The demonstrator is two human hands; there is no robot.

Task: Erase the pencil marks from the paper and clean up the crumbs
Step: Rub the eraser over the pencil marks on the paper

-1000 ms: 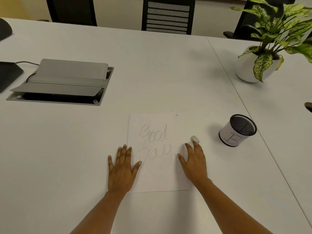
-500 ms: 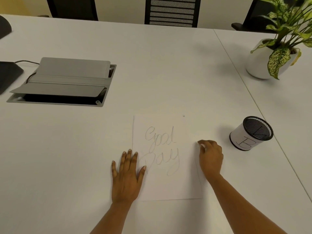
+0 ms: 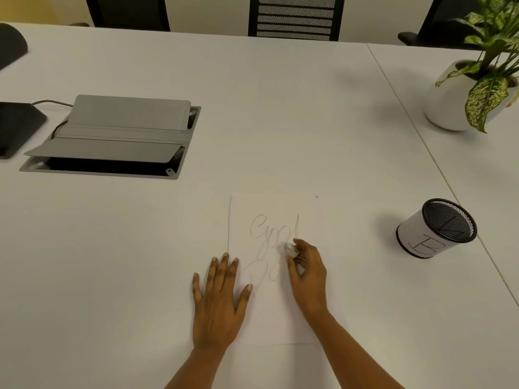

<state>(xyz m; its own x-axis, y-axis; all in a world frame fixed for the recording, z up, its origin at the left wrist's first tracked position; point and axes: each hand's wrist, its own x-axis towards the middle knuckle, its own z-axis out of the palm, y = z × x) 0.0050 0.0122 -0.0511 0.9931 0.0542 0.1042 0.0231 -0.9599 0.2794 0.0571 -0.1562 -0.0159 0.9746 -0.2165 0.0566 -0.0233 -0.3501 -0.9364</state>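
A white sheet of paper (image 3: 276,313) lies on the white table (image 3: 280,122) in front of me, with "Good Day" in pencil marks (image 3: 266,231) on it. My left hand (image 3: 217,300) lies flat with straight fingers on the paper's left edge, pressing it down. My right hand (image 3: 307,279) pinches a small white eraser (image 3: 290,250) and holds it on the paper at the end of the word "Good". The hand hides the right part of "Day".
A black mesh cup (image 3: 436,228) with a white label stands on the table to the right. A grey open cable box (image 3: 112,138) sits at the left. A potted plant (image 3: 474,91) is at the far right, and chairs (image 3: 295,16) are behind the table.
My right hand took the eraser from beside the paper's right edge and moved left onto the writing. My left hand stayed flat on the paper's left edge.
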